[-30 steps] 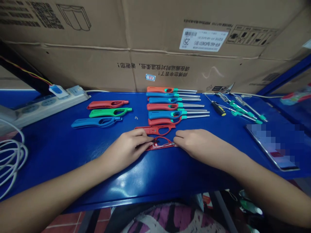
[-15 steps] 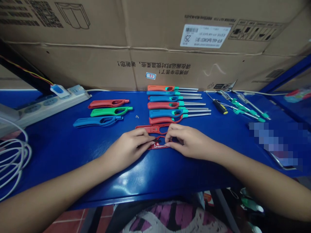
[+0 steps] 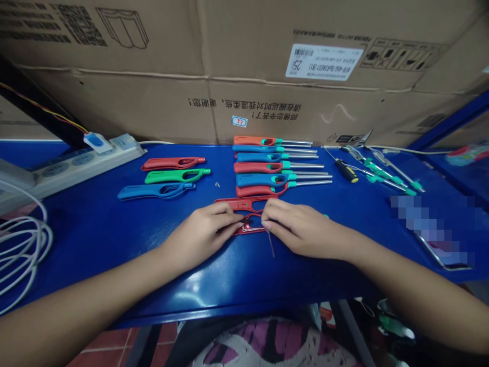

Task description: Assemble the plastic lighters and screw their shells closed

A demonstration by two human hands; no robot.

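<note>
The red half-shell I'm working on lies on the blue tabletop between my two hands; I'll call it the middle of the clock. Its inside faces up, a slim red frame with a rounded loop on its twelve o'clock edge. A small dark piece sits near my left fingertips, and a white wire runs along the bottom edge toward three o'clock. My fingers cover both ends.

My left hand, at nine o'clock, has thumb and fingers pinched together on the shell's end. My right hand, at three, is curled with thumb and fingertips drawn close over the other end; a thin strand hangs from the thumb toward six. I can't tell exactly what those tips grip.

Just beyond, at twelve, lies a second red half with an oval hole. Past it are the lighters with metal tubes. Tiny metal bits lie at eleven, coloured casings at ten, a screwdriver at two.
</note>
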